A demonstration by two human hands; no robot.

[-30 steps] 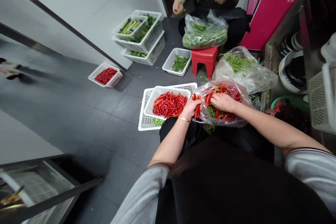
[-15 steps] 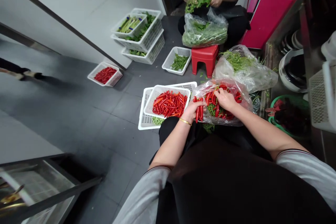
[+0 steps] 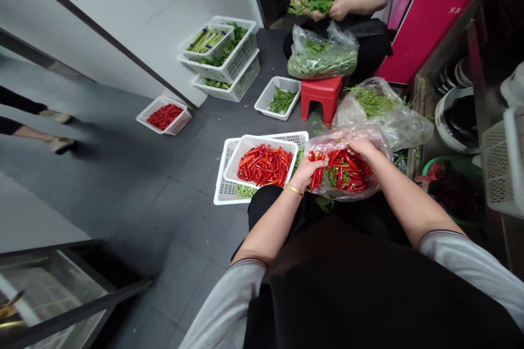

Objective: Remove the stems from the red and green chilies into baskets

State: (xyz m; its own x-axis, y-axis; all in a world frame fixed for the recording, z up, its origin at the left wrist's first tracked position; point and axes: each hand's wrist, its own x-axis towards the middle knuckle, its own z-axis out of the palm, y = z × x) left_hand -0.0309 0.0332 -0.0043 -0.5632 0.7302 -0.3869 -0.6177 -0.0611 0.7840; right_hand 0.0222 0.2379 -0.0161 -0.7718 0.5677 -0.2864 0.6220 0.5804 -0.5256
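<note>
A bunch of red chili peppers (image 3: 317,174) is in my left hand (image 3: 306,170), closed around them at the near left side of a clear plastic bag (image 3: 368,194). More red chilies (image 3: 352,170) with green stems fill that bag, which rests by my knees. My right hand (image 3: 361,147) is at the bag's far rim, its fingers curled in and seemingly gripping the plastic; the fingertips are partly hidden. Left of the bag, a white basket (image 3: 231,166) of red chilies (image 3: 264,164) sits on a larger white basket (image 3: 220,194) containing green pieces (image 3: 245,191).
Across from me a co-worker's hands (image 3: 339,7) hold leafy greens above a bag of greens (image 3: 323,60) on a red stool (image 3: 321,92). White baskets (image 3: 239,73) of vegetables stand by the wall. A person's feet (image 3: 61,144) show at left; a metal rack (image 3: 110,297) stands lower left.
My right hand has moved from among the chilies to the bag's far rim, and more chilies show inside. My left hand keeps its bunch. The walking person's second foot has come into view.
</note>
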